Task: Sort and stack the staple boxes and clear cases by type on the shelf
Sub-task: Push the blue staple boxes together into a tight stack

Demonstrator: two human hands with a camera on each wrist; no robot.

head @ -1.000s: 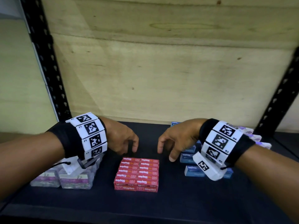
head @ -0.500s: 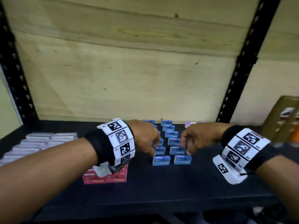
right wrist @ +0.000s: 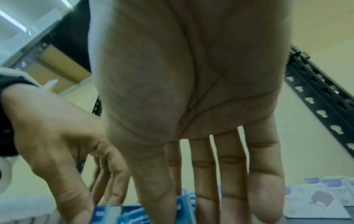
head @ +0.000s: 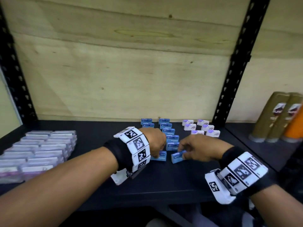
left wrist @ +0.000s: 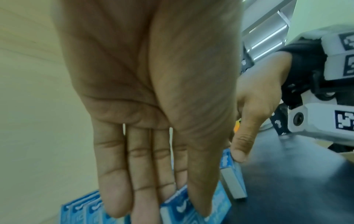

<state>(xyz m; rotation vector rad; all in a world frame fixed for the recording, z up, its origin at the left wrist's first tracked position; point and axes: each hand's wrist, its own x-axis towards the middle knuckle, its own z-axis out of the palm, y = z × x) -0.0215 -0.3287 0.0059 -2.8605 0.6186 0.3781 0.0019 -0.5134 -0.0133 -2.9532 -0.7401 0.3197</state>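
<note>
The two nearest blue staple boxes sit at the front of two rows of the same boxes running back toward the plywood wall [head: 147, 71], on the black shelf [head: 164, 182]. My right hand [head: 195, 150] has the front right box [head: 177, 156] pinched between thumb and fingertips, tipped up a little on its edge; in the left wrist view my right thumb presses its top corner. My left hand [head: 155, 144] reaches down over the front left box [head: 159, 157], fingers nearly straight, thumb on its near face and fingertips at its far side, so I judge it a light pinch and not yet a lift. These boxes look like small stiff cardboard packs, dense for their size, I would guess, with smooth printed faces that may slip, so I would take them by the short ends or the long narrow sides and squeeze squarely. Being rigid and flat, they should stack well if I line the edges up. Behind them and to the right lie the pale purple-and-white boxes [head: 200, 127], in two short rows, well apart from my fingers. Far to the left, the clear cases [head: 41, 151] are already piled in neat layers. Past the right upright stand tan tubes [head: 268, 118], on the next bay.
</note>
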